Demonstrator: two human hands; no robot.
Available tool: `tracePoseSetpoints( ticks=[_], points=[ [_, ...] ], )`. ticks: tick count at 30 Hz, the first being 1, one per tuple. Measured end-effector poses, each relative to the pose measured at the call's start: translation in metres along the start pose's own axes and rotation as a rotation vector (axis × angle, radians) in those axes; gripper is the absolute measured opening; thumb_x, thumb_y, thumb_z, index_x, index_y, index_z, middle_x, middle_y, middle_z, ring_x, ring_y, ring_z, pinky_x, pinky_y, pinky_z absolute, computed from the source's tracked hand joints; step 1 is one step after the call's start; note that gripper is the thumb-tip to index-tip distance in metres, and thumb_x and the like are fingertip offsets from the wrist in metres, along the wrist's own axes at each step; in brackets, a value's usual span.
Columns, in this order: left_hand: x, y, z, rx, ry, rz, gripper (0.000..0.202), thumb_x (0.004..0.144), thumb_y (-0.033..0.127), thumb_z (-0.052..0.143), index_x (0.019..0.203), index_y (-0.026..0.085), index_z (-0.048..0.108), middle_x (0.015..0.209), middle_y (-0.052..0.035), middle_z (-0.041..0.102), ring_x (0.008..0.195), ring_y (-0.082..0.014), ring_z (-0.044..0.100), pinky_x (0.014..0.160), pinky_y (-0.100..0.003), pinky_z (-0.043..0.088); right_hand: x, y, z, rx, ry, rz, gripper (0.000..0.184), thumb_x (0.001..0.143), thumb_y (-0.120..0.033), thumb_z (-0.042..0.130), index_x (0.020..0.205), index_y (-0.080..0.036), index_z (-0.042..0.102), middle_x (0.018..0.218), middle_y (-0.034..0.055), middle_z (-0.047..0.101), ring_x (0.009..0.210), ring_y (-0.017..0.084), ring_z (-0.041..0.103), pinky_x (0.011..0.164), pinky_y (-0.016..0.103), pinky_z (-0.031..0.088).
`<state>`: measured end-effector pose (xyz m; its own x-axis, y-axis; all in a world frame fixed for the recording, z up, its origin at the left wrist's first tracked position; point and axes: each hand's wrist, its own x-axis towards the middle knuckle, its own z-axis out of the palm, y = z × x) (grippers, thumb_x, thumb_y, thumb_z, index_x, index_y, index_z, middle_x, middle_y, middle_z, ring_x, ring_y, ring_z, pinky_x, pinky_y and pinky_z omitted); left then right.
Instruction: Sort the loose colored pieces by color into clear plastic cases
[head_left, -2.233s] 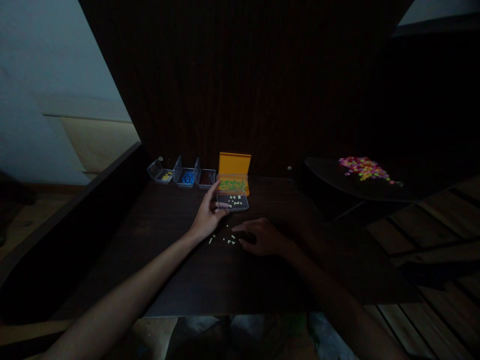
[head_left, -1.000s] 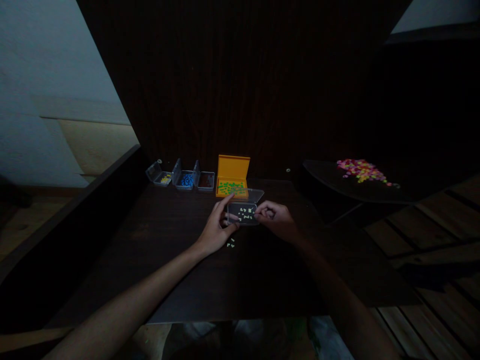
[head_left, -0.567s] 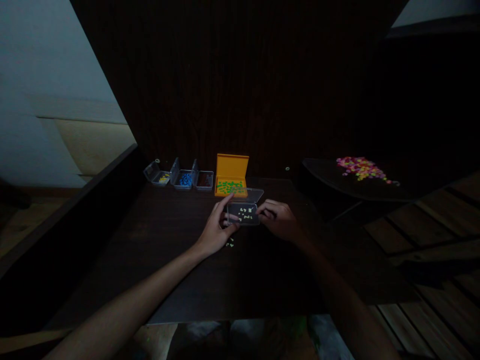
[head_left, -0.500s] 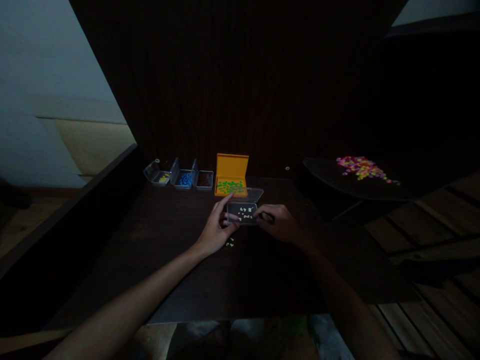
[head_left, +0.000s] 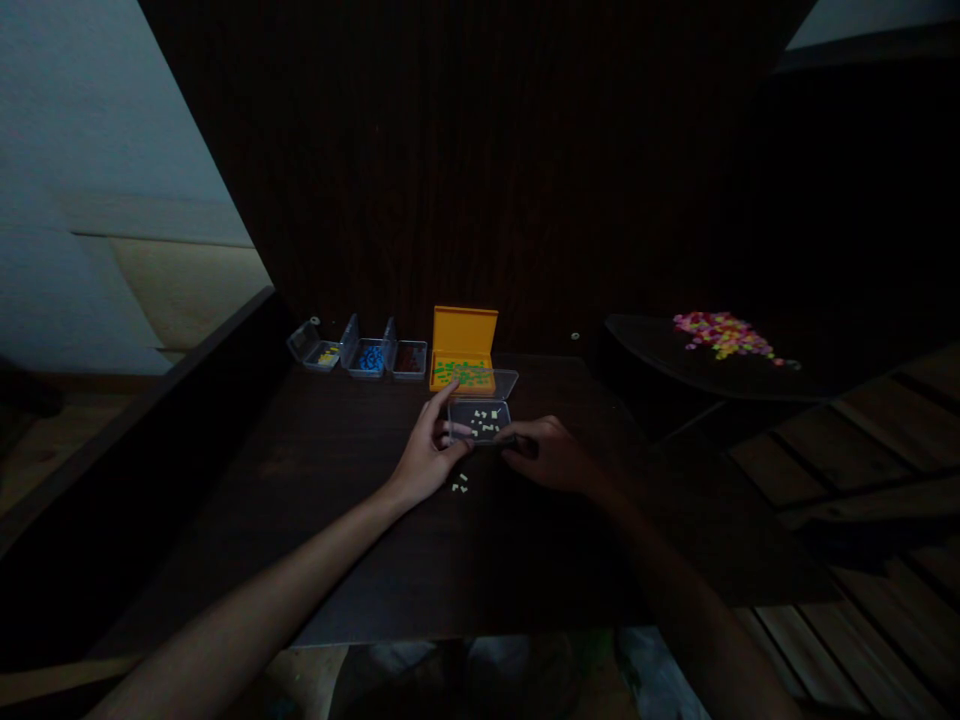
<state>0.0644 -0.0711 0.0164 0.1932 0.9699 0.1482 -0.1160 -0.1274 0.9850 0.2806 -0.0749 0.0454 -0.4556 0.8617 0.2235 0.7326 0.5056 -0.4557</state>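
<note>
My left hand (head_left: 427, 450) grips the left side of a small clear plastic box (head_left: 491, 440), thumb at the near edge and index finger stretched toward the lid. The box's transparent lid (head_left: 506, 384) is raised on the far side, partly in front of the yellow case. Inside lie several small pale pieces (head_left: 488, 427). At the box's near right corner is my right hand (head_left: 551, 450), its fingers bent and drawn together; whatever is between them is too dark to make out. A few more pale pieces (head_left: 460, 487) lie on the dark tabletop just below the box.
Behind the hands stands an open yellow case (head_left: 465, 328) with green pieces. To its left are clear boxes of dark red pieces (head_left: 409, 360), blue pieces (head_left: 370, 358) and yellow pieces (head_left: 328, 356). A multicoloured pile (head_left: 724, 335) lies on a side shelf (head_left: 645, 345) at right.
My left hand and the clear box have shifted slightly left and away. My right hand's fingertips have moved left and down, from the box's right side to its near right corner.
</note>
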Motion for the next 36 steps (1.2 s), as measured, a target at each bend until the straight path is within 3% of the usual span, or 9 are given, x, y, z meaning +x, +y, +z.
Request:
tracePoseSetpoints(
  ticks=[20, 28, 32, 36],
  points=[
    [0.001, 0.003, -0.001, 0.017, -0.003, -0.015, 0.080, 0.070, 0.013, 0.072, 0.142, 0.033, 0.041, 0.135, -0.0096, 0.048, 0.089, -0.0140, 0.064, 0.073, -0.026, 0.054, 0.002, -0.004, 0.006, -0.004, 0.021, 0.015, 0.018, 0.079, -0.024, 0.069, 0.097, -0.023, 0.073, 0.063, -0.0045, 0.065, 0.057, 0.011, 0.057, 0.070, 0.026, 0.040],
    [-0.002, 0.002, 0.001, 0.027, -0.031, -0.017, 0.079, 0.071, 0.013, 0.072, 0.142, 0.031, 0.041, 0.136, -0.0111, 0.047, 0.090, -0.0148, 0.065, 0.067, -0.023, 0.052, 0.001, -0.003, 0.010, -0.122, 0.027, -0.020, 0.024, 0.083, -0.034, 0.066, 0.103, -0.026, 0.076, 0.074, 0.0020, 0.075, 0.059, 0.015, 0.064, 0.062, 0.026, 0.040],
    [-0.003, 0.000, 0.002, 0.038, -0.057, -0.022, 0.078, 0.072, 0.013, 0.071, 0.142, 0.032, 0.042, 0.135, -0.0110, 0.048, 0.089, -0.0146, 0.065, 0.068, -0.023, 0.052, 0.000, -0.006, 0.010, -0.181, -0.008, -0.004, 0.032, 0.082, -0.043, 0.067, 0.108, -0.028, 0.075, 0.076, 0.0032, 0.077, 0.065, 0.018, 0.067, 0.066, 0.028, 0.042],
    [-0.005, 0.000, 0.003, 0.047, -0.088, -0.030, 0.078, 0.072, 0.013, 0.071, 0.142, 0.032, 0.042, 0.134, -0.0110, 0.048, 0.090, -0.0142, 0.065, 0.070, -0.023, 0.051, -0.002, -0.011, 0.007, -0.204, -0.058, 0.023, 0.041, 0.081, -0.054, 0.066, 0.112, -0.029, 0.073, 0.092, 0.0055, 0.078, 0.082, 0.024, 0.071, 0.074, 0.033, 0.045]
  ],
)
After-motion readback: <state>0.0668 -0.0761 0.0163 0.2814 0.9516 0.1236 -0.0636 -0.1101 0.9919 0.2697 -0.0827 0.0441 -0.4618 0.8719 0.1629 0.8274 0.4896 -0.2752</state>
